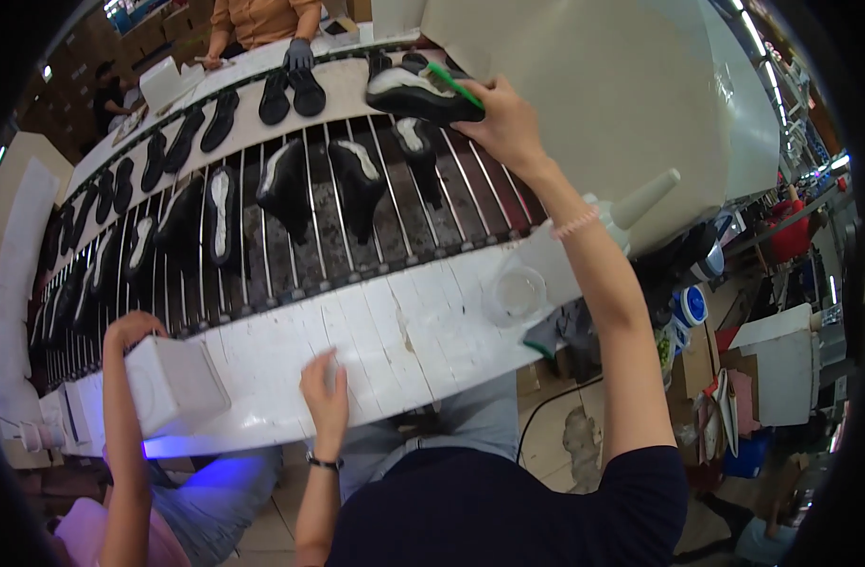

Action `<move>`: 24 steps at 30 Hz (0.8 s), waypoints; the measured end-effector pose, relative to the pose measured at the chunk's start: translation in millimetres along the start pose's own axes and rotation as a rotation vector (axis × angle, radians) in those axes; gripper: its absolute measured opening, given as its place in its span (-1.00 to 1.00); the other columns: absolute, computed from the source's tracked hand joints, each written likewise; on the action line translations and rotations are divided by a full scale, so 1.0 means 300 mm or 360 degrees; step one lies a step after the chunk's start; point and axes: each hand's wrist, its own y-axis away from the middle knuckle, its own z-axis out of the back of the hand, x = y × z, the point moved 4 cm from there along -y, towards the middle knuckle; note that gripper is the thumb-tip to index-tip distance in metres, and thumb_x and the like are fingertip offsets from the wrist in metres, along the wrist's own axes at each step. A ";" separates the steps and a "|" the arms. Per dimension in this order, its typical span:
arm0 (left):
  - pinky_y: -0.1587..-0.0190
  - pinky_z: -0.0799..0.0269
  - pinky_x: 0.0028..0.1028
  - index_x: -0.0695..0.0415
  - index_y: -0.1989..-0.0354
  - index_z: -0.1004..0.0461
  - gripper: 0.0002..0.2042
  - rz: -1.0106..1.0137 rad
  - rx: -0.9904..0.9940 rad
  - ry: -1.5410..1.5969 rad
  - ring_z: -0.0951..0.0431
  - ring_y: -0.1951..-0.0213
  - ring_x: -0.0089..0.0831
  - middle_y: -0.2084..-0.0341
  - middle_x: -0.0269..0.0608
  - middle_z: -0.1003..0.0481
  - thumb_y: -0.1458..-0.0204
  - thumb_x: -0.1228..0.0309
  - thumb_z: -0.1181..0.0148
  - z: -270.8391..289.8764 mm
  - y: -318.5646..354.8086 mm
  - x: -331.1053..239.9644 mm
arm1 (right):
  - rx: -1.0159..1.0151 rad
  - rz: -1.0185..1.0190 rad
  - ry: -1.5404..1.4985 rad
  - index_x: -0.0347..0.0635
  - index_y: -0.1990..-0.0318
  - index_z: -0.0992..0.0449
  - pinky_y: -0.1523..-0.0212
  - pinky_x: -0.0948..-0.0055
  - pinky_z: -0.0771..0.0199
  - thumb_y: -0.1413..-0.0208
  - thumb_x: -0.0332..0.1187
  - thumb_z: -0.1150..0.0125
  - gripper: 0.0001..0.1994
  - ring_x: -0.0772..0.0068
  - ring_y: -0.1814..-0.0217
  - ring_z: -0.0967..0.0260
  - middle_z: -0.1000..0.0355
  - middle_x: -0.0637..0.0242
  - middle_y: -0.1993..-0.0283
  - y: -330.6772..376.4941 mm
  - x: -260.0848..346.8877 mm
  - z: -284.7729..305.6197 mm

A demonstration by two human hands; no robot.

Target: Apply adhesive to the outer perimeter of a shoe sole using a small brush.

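Two hands belong to the wearer, and they work well apart. Nearest, the left hand (327,389) lies flat on the white ledge (423,326), fingers loose and grasping nothing. Just left of it a neighbour's hand (133,328) rests on top of a white box (175,383). To the right on the same ledge stands a clear cup (516,293), with a white nozzle bottle (640,200) beyond it by the wearer's forearm. Past the ledge runs the conveyor (291,255) of thin rods, carrying dark shoes with pale insoles in loose rows. Farthest out, the right hand (510,125) is stretched across the belt and grips the heel end of a black shoe (418,94), holding it lifted over the rods; a green brush (454,85) is pinched in the same hand and lies along the shoe's top. The shoe's long axis runs leftward from the hand, toe pointing away to the left. Across the belt, a gloved hand (298,55) of another worker touches a pair of shoes there.
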 end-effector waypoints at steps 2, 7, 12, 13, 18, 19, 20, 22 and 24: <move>-0.19 -0.26 -0.25 0.21 -0.14 -0.38 -0.52 -0.0023 0.0043 0.0328 -0.37 -0.16 -0.24 -0.08 -0.09 -0.43 0.01 0.45 -0.27 -0.008 -0.086 -0.073 | -0.0017 0.0212 -0.0379 -0.01 -0.14 -0.44 0.02 0.30 -0.45 0.21 -0.36 -0.49 -0.37 0.18 0.06 -0.44 -0.44 0.20 0.03 0.087 0.107 0.120; -0.32 -0.11 -0.25 0.18 -0.27 -0.22 -0.38 -0.0115 0.0019 0.2322 -0.29 -0.24 -0.28 -0.20 -0.14 -0.33 -0.09 0.16 -0.24 -0.058 -0.214 -0.297 | 0.0305 0.0372 -0.1595 -0.33 -0.17 -0.39 0.11 0.70 -0.33 0.23 -0.58 -0.50 -0.32 0.67 0.16 -0.33 -0.39 0.34 -0.14 0.372 0.351 0.210; -0.21 -0.30 -0.31 0.21 -0.16 -0.31 -0.50 0.0271 -0.0467 0.2132 -0.44 -0.08 -0.32 -0.05 -0.13 -0.42 -0.09 0.25 -0.22 -0.016 0.005 -0.259 | 0.0781 -0.0701 -0.1783 -0.25 -0.06 -0.51 0.47 0.69 -0.25 0.07 -0.42 -0.45 -0.52 0.72 0.49 -0.23 -0.51 0.39 0.31 0.646 0.234 0.202; -0.23 -0.25 -0.31 0.23 -0.17 -0.30 -0.49 0.0125 -0.0609 0.1823 -0.44 -0.06 -0.30 -0.05 -0.15 -0.42 -0.06 0.30 -0.25 0.009 0.042 -0.275 | 0.0566 -0.0797 -0.1568 -0.26 -0.03 -0.54 0.52 0.68 -0.20 0.03 -0.45 -0.40 -0.59 0.75 0.53 -0.18 -0.50 0.42 0.36 0.714 0.155 0.196; -0.37 0.04 -0.22 0.15 -0.27 -0.24 -0.39 -0.0154 -0.0241 0.0204 -0.16 -0.32 -0.28 -0.23 -0.08 -0.29 -0.07 0.19 -0.21 0.048 0.123 -0.219 | 0.0137 -0.1126 -0.0697 -0.27 0.14 -0.59 0.47 0.48 -0.33 -0.05 -0.45 -0.30 -0.79 0.48 0.50 -0.39 -0.57 0.23 0.36 0.993 -0.053 0.170; -0.43 0.28 -0.14 0.02 -0.32 -0.22 -0.33 -0.0148 -0.0015 -0.0068 -0.10 -0.37 -0.39 -0.26 -0.16 -0.26 -0.02 0.08 -0.21 0.063 0.091 -0.325 | 0.0165 -0.1085 -0.0458 -0.26 0.15 -0.59 0.42 0.39 -0.38 -0.05 -0.44 -0.30 -0.80 0.34 0.45 -0.47 -0.57 0.15 0.34 1.021 -0.043 0.171; -0.44 0.35 -0.12 -0.02 -0.32 -0.21 -0.32 -0.0312 -0.0003 -0.0561 -0.08 -0.37 -0.42 -0.27 -0.19 -0.26 0.00 0.05 -0.20 0.075 0.074 -0.391 | 0.0194 -0.1039 -0.0363 -0.25 0.20 -0.55 0.33 0.24 -0.41 -0.05 -0.42 -0.29 -0.83 0.07 0.32 -0.51 -0.54 0.06 0.33 1.014 -0.013 0.173; -0.46 0.41 -0.11 -0.04 -0.32 -0.22 -0.29 -0.0366 -0.0010 -0.0561 -0.09 -0.37 -0.45 -0.26 -0.19 -0.27 0.04 0.02 -0.21 0.036 0.083 -0.365 | 0.0291 -0.1003 -0.0221 -0.25 0.22 -0.52 0.33 0.22 -0.41 -0.06 -0.41 -0.28 -0.84 0.05 0.31 -0.50 -0.53 0.08 0.33 1.027 0.000 0.152; -0.44 0.32 -0.16 0.07 -0.24 -0.32 -0.32 -0.0372 -0.0004 -0.0560 -0.13 -0.35 -0.31 -0.22 -0.10 -0.30 0.07 0.02 -0.23 0.014 0.115 -0.371 | 0.0442 -0.0945 -0.0020 -0.25 0.28 -0.45 0.33 0.15 -0.42 -0.07 -0.38 -0.26 -0.84 0.00 0.27 -0.48 -0.51 0.13 0.32 1.012 0.024 0.141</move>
